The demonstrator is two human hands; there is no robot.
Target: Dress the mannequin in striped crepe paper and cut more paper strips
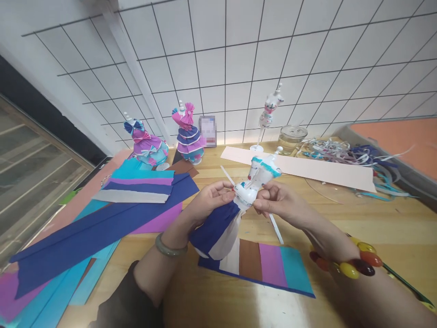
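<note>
Fingers (pixel 228 197) of the left hand (pixel 210 202) pinch the waist of a small white dress form (pixel 246 195), while the right hand (pixel 282 202) has thumb and forefinger pressed together at the opposite side, closed on a thin white strip (pixel 276 228) whose end pokes out below. Between the two hands, the form is held just above the tabletop (pixel 191 300), tilted with its neck away from the person.

From where I stand, a round clear glass jar (pixel 292 133) sits towards the tiled wall (pixel 205 32); I cannot make out what is in it. Right of it lies a loose tangle of narrow offcuts (pixel 336 151), white, navy and turquoise, and beyond that a grey-rimmed, tray-like piece (pixel 392 139) showing a flat orange surface.

As for the form in hand, its glossy white body carries small coloured marks, a turquoise trim (pixel 274 171) runs round the top, and a crinkled skirt (pixel 211 230) in navy and off-white gathers at the waist and flares towards the person. Under it lies a panel (pixel 251 259) banded in navy, off-white, brown, purple and turquoise. Two dressed forms (pixel 189 142) and an undressed form (pixel 268 111) stand near the wall; folded coloured sheets (pixel 99 230) spread along the left, and a long pale strip (pixel 317 171) lies behind the hands.
</note>
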